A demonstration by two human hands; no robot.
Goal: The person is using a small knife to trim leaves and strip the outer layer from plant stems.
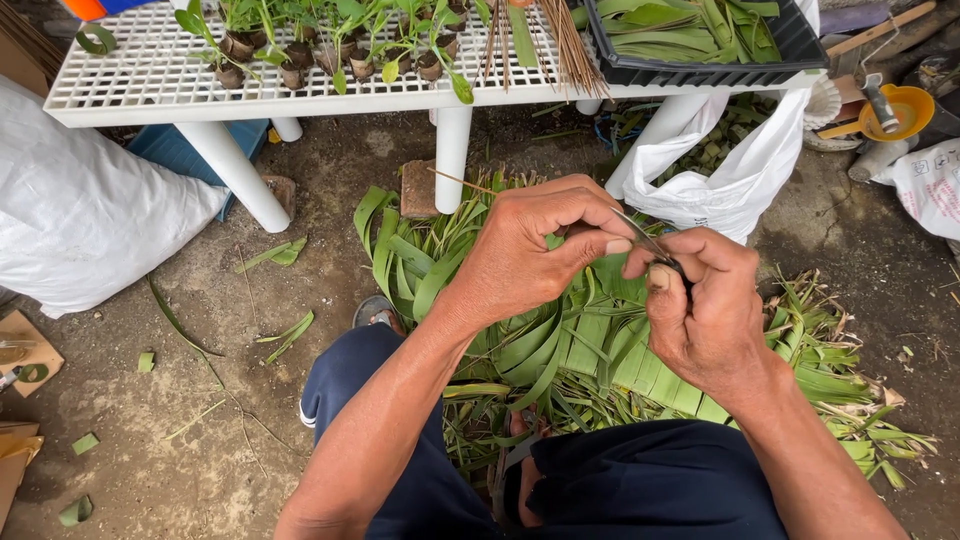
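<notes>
My left hand [530, 245] and my right hand [705, 305] meet above a heap of long green leaves [560, 350] on the ground. The left fingers pinch a folded strip of green leaf [608, 272], and a thin brown stick [470, 182] runs out from under that hand. My right hand grips a small dark metal tool [655, 250] whose tip touches the leaf strip between the thumbs. Both hands hover over my knees in dark blue shorts [640, 480].
A white grid table [150, 70] stands ahead with small potted seedlings [330, 50], a bundle of thin sticks [560, 40] and a black tray of cut leaves [700, 30]. White sacks lie left [80, 210] and right [730, 180]. An orange funnel [905, 108] sits far right.
</notes>
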